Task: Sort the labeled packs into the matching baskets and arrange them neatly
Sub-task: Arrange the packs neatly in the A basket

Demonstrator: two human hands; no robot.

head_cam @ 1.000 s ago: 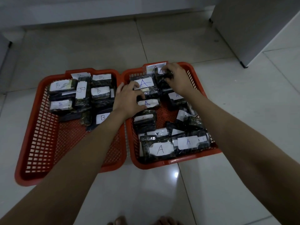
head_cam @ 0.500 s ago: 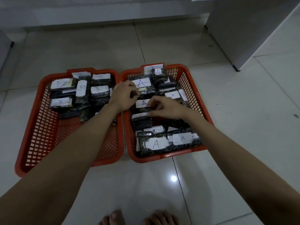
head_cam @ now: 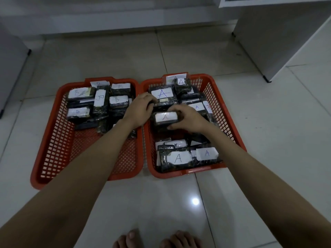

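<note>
- At the far left edge, a pale cabinet side point(head_cam: 10, 72) stands on the tiled floor point(head_cam: 111, 56).
- The left basket point(head_cam: 53, 140), red with mesh walls, sits on the floor; its near half shows bare mesh.
- Dark wrapped packs with white labels marked B fill the far half of this basket: one B pack point(head_cam: 79, 93) lies in the far left corner, another point(head_cam: 100, 98) stands on its side next to it, and a third point(head_cam: 118, 101) lies further right.
- The left hand point(head_cam: 141, 110) reaches across the rims where the two baskets meet, fingers curled; its fingertips are at the near edge of a big A pack point(head_cam: 162, 94), but whether they grip it I cannot tell.
- The right basket point(head_cam: 231, 126) stands just beside the left one, rims touching or nearly so.
- The right hand point(head_cam: 188, 119) grips a pack point(head_cam: 165, 118) with a faint A on its label, fingers curled over its far edge and thumb under the near edge, in the middle of the right basket.
- More A packs are piled at the far end, one point(head_cam: 181, 83) against the back wall.
- Two A packs lie side by side at the near end: one point(head_cam: 176, 158) and one point(head_cam: 206, 153).
- At the bottom edge, bare toes point(head_cam: 132, 238) rest on the floor.
- At the far right, a white cupboard point(head_cam: 279, 42) stands on the floor.
</note>
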